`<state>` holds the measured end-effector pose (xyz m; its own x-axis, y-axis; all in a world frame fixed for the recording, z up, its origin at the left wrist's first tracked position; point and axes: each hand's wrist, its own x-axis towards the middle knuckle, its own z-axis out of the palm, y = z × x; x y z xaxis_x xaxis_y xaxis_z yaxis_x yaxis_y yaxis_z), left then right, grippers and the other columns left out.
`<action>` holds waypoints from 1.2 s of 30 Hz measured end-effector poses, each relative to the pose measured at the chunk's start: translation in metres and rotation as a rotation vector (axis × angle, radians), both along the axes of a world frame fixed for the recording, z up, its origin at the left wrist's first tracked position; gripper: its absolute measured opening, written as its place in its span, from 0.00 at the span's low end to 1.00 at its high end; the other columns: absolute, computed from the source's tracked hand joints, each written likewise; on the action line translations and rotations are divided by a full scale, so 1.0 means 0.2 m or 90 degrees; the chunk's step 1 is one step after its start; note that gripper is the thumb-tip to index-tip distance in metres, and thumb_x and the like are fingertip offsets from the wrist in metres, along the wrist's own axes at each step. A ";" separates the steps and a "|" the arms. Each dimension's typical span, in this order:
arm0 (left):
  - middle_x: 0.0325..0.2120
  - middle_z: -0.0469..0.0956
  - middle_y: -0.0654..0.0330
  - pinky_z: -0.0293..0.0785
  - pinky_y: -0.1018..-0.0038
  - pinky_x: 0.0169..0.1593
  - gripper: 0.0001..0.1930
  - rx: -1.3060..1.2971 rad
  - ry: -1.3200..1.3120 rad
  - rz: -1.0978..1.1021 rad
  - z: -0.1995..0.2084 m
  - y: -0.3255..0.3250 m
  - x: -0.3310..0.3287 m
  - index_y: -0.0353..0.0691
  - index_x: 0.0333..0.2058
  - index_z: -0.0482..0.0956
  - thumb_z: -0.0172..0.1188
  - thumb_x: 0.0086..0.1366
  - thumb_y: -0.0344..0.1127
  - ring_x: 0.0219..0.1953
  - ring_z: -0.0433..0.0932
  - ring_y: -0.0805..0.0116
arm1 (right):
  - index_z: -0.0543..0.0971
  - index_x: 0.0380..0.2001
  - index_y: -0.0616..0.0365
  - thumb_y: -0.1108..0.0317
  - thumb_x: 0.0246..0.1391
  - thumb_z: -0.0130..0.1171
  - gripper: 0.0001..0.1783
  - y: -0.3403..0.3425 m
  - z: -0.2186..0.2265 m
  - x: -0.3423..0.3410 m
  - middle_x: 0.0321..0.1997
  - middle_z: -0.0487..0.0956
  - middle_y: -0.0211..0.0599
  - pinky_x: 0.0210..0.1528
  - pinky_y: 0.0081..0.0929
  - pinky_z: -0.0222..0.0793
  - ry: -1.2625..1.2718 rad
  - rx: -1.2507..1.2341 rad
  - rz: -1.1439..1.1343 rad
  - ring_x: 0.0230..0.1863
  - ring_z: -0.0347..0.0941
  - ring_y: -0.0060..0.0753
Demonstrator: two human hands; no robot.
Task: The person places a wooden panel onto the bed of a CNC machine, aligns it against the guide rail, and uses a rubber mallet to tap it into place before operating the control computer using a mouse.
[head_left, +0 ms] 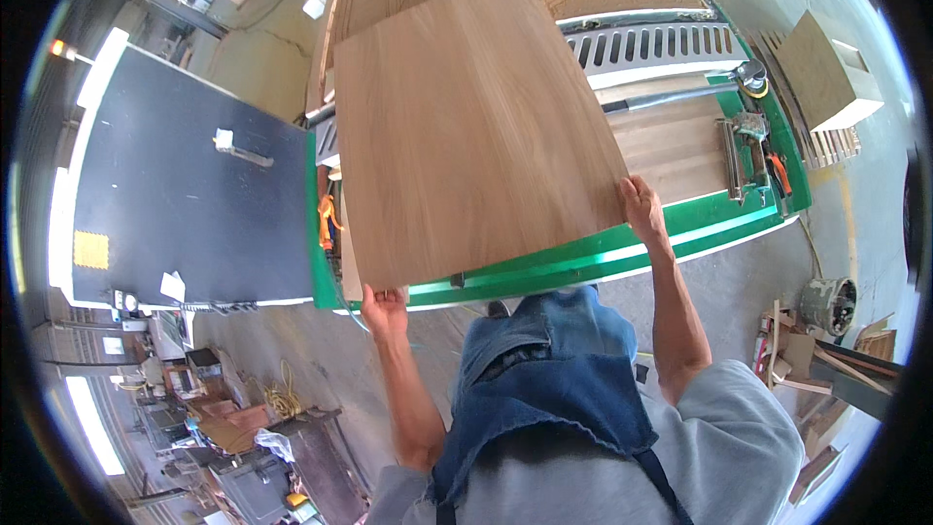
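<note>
Panel [476, 126], wood, one: held over worktop [700, 202], ahead of both hands; underside hidden. Left hand [386, 311]: closed on near left corner. Right hand [641, 206]: near right corner pinched. Nail gun [748, 151]: laid right of right hand, orange-handled tool [778, 175] beside it. Orange item [328, 219]: placed ahead-left of left hand.

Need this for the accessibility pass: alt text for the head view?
A person's left hand and right hand hold a large wooden panel by its near corners over a green bench. A metal tool lies on the bench at right; a dark table stands at left.
</note>
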<state>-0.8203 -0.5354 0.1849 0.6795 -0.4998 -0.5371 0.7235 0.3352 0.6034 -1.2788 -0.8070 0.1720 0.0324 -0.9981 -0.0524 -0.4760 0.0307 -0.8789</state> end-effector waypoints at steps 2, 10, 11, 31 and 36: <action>0.42 0.78 0.61 0.81 0.65 0.46 0.17 -0.003 0.009 -0.010 -0.07 0.00 0.06 0.39 0.49 0.74 0.48 0.74 0.46 0.43 0.78 0.64 | 0.78 0.40 0.61 0.52 0.65 0.49 0.21 0.01 0.00 0.02 0.28 0.78 0.53 0.38 0.42 0.71 0.017 0.017 0.003 0.33 0.78 0.50; 0.37 0.78 0.64 0.79 0.65 0.42 0.15 -0.009 0.060 -0.043 -0.26 -0.01 0.14 0.41 0.47 0.75 0.51 0.73 0.46 0.38 0.78 0.66 | 0.80 0.38 0.62 0.48 0.65 0.49 0.25 0.04 -0.03 0.09 0.17 0.71 0.33 0.21 0.28 0.66 -0.011 0.091 -0.028 0.18 0.70 0.25; 0.38 0.78 0.64 0.79 0.65 0.42 0.15 0.004 0.059 -0.041 -0.27 -0.01 0.14 0.41 0.47 0.75 0.52 0.73 0.46 0.38 0.78 0.67 | 0.80 0.38 0.62 0.48 0.65 0.50 0.25 0.04 -0.04 0.09 0.17 0.71 0.32 0.21 0.28 0.66 -0.005 0.093 -0.037 0.18 0.69 0.25; 0.41 0.80 0.62 0.78 0.69 0.47 0.13 -0.064 0.063 -0.017 -0.38 0.06 0.04 0.40 0.47 0.76 0.58 0.69 0.41 0.43 0.78 0.69 | 0.77 0.34 0.58 0.60 0.57 0.62 0.12 0.23 0.19 0.04 0.22 0.73 0.28 0.22 0.19 0.61 -0.480 0.211 -0.183 0.18 0.65 0.19; 0.35 0.84 0.61 0.81 0.67 0.41 0.11 -0.091 0.133 -0.075 -0.37 0.02 0.01 0.41 0.41 0.80 0.55 0.71 0.40 0.34 0.82 0.66 | 0.78 0.39 0.58 0.63 0.57 0.62 0.11 0.29 0.75 0.15 0.30 0.75 0.27 0.27 0.19 0.65 -0.504 0.026 -0.174 0.28 0.70 0.18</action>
